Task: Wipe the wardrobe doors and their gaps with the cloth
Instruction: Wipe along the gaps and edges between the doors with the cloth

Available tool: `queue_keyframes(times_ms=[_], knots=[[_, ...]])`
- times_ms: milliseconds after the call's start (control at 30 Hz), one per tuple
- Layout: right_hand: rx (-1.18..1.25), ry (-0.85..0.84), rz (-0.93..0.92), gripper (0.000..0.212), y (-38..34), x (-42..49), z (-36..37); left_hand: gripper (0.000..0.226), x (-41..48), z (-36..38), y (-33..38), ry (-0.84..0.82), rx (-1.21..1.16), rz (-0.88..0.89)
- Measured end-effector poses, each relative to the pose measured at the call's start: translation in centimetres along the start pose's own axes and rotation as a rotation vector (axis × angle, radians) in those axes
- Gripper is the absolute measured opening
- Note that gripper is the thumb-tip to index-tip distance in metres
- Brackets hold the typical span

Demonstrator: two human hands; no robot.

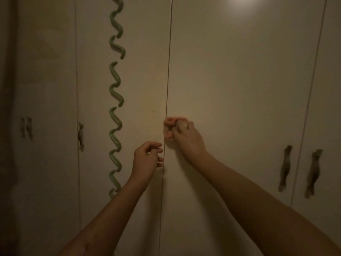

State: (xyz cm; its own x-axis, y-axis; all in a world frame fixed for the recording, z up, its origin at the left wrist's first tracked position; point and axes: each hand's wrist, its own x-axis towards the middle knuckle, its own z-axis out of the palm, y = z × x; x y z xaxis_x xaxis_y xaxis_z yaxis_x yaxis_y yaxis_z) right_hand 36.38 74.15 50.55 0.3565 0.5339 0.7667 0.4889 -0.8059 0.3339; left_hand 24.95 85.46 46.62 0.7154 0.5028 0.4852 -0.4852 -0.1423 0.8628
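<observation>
The right hand (186, 137) grips a small pinkish cloth (168, 124), bunched in its fingers and pressed on the gap (168, 71) between the two middle doors (239, 80). The left hand (146, 157) is just below, beside the same gap, fingers loosely curled and empty. A green wavy trim (115, 89) runs down the left door; two dark handles (285, 167) sit far right.
</observation>
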Motion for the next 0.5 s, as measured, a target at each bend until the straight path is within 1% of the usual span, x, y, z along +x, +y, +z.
queue_keyframes(times_ms=[67,167,200,300,367,400,467,500], knots=[[0.024,0.013,-0.058,0.036,-1.3,-2.6,2.4,0.025,-0.5,0.1,-0.5,0.003,-0.001,-0.015],[0.104,-0.008,-0.147,0.019,-3.4,-6.6,5.9,0.028,-1.3,0.3,-1.4,0.002,0.01,-0.031],[0.136,-0.037,-0.155,0.022,-4.0,-8.0,6.8,0.026,-1.5,0.4,-1.6,-0.001,0.01,-0.042],[0.177,-0.16,-0.181,0.034,-5.4,-11.6,9.4,0.022,-2.2,0.7,-2.4,-0.006,-0.019,-0.091],[0.084,-0.288,-0.254,0.037,-6.1,-13.7,11.2,0.022,-2.7,0.9,-2.9,-0.009,-0.025,-0.125],[0.058,-0.361,-0.272,0.037,-6.4,-14.6,11.6,0.022,-2.9,1.1,-3.1,-0.017,-0.023,-0.133],[0.038,-0.406,-0.301,0.027,-6.6,-16.2,11.9,0.023,-3.3,1.4,-3.5,-0.032,-0.015,-0.135],[0.047,-0.44,-0.326,0.028,-6.6,-16.8,11.7,0.023,-3.4,1.6,-3.7,-0.038,-0.013,-0.133]])
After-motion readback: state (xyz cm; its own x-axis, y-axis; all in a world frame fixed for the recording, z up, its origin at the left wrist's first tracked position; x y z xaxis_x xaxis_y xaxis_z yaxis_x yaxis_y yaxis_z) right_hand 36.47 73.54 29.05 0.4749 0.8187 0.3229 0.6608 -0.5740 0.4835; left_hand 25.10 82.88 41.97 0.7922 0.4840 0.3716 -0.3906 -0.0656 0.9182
